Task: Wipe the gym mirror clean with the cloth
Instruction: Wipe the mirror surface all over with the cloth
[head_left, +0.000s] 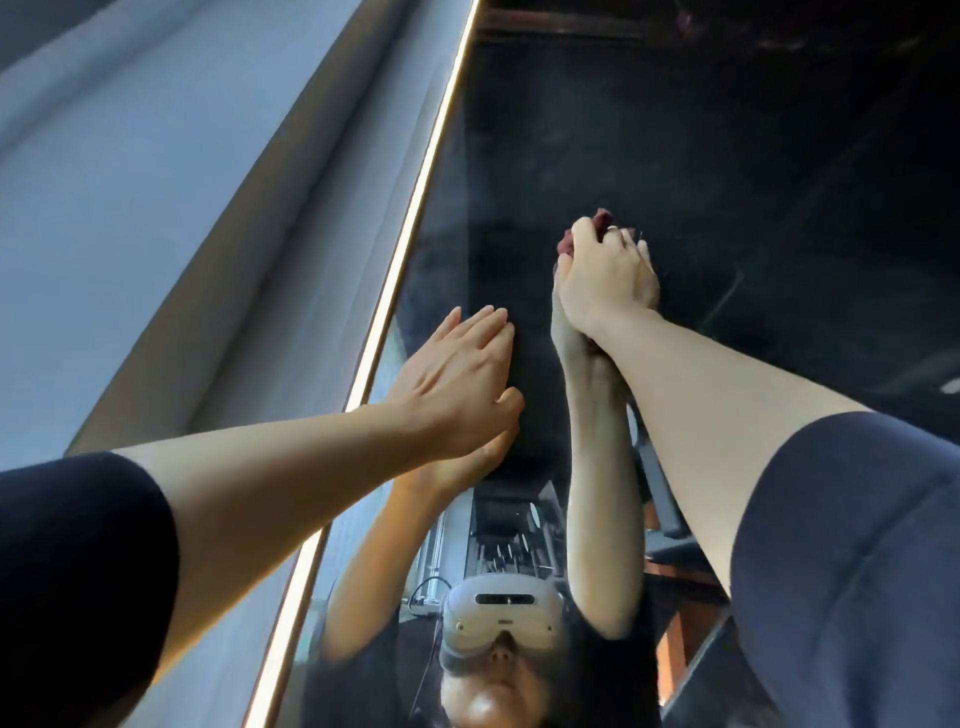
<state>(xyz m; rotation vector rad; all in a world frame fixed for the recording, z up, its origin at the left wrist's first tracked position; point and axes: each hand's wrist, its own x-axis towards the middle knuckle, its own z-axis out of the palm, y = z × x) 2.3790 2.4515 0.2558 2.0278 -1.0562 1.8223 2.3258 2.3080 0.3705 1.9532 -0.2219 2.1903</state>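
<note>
The gym mirror (727, 171) fills the right part of the view, dark and streaked. High on the glass, my right hand (605, 275) grips a bunched dark red cloth (602, 221) and presses it against the mirror. Only a small part of the cloth shows above my fingers. Lower and to the left, my left hand (460, 382) lies flat on the glass with straight fingers, near the mirror's edge. Both arms are raised and are reflected in the mirror.
A lit gold strip (415, 218) frames the mirror's left edge, with a grey wall (130, 208) beyond it. The reflection shows a person wearing a white headset (501, 610) and gym equipment (511, 540) behind.
</note>
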